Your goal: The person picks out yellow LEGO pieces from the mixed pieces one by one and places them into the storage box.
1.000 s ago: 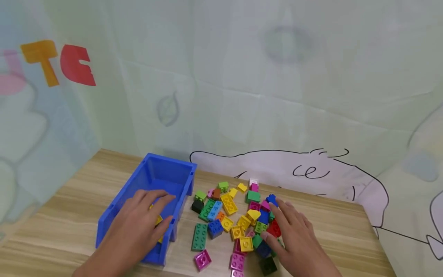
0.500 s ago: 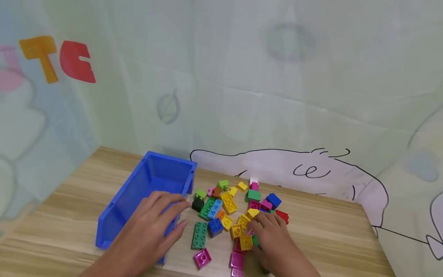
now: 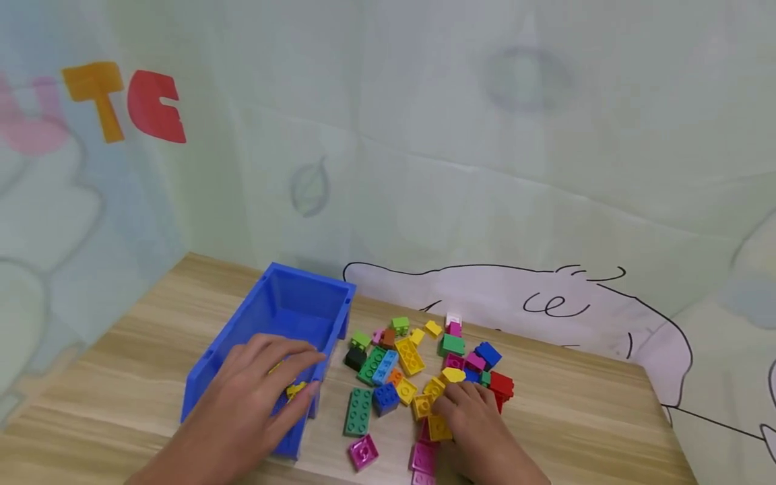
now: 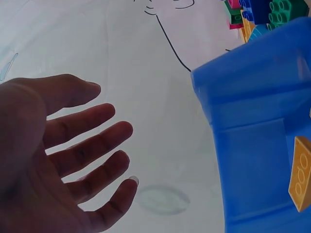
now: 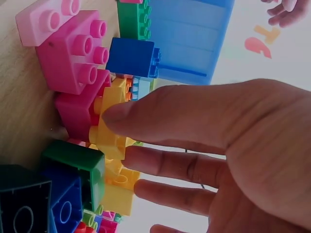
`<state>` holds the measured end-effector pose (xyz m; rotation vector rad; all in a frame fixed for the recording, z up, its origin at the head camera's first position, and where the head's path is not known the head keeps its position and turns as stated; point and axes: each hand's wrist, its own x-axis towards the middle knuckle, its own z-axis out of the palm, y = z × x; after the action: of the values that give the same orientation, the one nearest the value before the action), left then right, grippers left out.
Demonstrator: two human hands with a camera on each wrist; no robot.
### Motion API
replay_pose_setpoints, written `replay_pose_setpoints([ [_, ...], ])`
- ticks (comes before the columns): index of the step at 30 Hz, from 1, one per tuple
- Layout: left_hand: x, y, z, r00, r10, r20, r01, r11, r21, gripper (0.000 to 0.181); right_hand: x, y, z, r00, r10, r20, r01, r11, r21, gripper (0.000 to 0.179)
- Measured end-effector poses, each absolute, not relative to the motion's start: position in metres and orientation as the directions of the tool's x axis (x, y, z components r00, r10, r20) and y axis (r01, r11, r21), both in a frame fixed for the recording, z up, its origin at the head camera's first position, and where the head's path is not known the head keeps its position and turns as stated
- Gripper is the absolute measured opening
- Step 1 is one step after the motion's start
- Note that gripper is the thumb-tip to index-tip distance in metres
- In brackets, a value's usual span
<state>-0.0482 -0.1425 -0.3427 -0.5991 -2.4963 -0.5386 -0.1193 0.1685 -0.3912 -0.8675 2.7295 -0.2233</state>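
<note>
My left hand (image 3: 254, 397) hovers above the blue bin (image 3: 309, 293), its fingers spread and slightly bent, with nothing in them. Inside the bin, beneath those fingers, yellow bricks (image 3: 296, 389) partly show; the left wrist view shows one yellow brick (image 4: 301, 174) there. At the near part of the brick pile, my right hand (image 3: 485, 428) pinches a yellow building brick (image 3: 439, 428) between thumb and index fingertip. The right wrist view shows that yellow brick (image 5: 111, 133) close beside magenta bricks (image 5: 73, 53). Other fingers of the right hand extend past more yellow bricks.
Loose bricks in many colours spread right of the bin, among them a long green brick (image 3: 358, 411), a blue brick (image 3: 386, 398) and a magenta brick (image 3: 364, 452). Red bricks (image 3: 501, 385) lie at the pile's right. A printed cloth (image 3: 424, 168) hangs behind the wooden table (image 3: 582, 397).
My right hand has moved left from the pile's right side and its fingers have closed on the yellow brick. My left hand has shifted slightly right over the bin. The head view has turned slightly.
</note>
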Motion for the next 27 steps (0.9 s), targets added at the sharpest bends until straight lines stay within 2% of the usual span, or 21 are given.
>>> replay_pose_setpoints([
  [4, -0.047, -0.147, -0.342, -0.753, 0.300, 0.585, 0.520, 0.816, 0.251, 0.059, -0.120, 0.168, -0.392, -0.786, -0.585, -0.203, -0.547, 0.809, -0.214, 0.049],
  [8, -0.045, -0.149, -0.342, -0.761, 0.294, 0.579, 0.510, 0.822, 0.253, 0.051, -0.120, 0.166, -0.394, -0.790, -0.579, -0.203, -0.546, 0.814, -0.199, 0.047],
  [15, -0.043, -0.152, -0.342, -0.781, 0.281, 0.557, 0.483, 0.838, 0.254, 0.056, -0.118, 0.164, -0.392, -0.787, -0.590, -0.180, -0.562, 0.807, -0.182, 0.042],
  [18, -0.042, -0.154, -0.341, -0.780, 0.276, 0.562, 0.478, 0.842, 0.250, 0.060, -0.116, 0.156, -0.384, -0.785, -0.608, -0.120, -0.576, 0.788, -0.217, 0.041],
  [22, -0.043, -0.158, -0.339, -0.749, 0.276, 0.603, 0.500, 0.831, 0.242, 0.063, -0.112, 0.134, -0.366, -0.764, -0.645, 0.000, -0.616, 0.730, -0.295, 0.040],
  [27, -0.044, -0.164, -0.335, -0.661, 0.262, 0.703, 0.540, 0.816, 0.204, 0.054, -0.108, 0.092, -0.345, -0.669, -0.721, 0.182, -0.737, 0.611, -0.288, 0.036],
])
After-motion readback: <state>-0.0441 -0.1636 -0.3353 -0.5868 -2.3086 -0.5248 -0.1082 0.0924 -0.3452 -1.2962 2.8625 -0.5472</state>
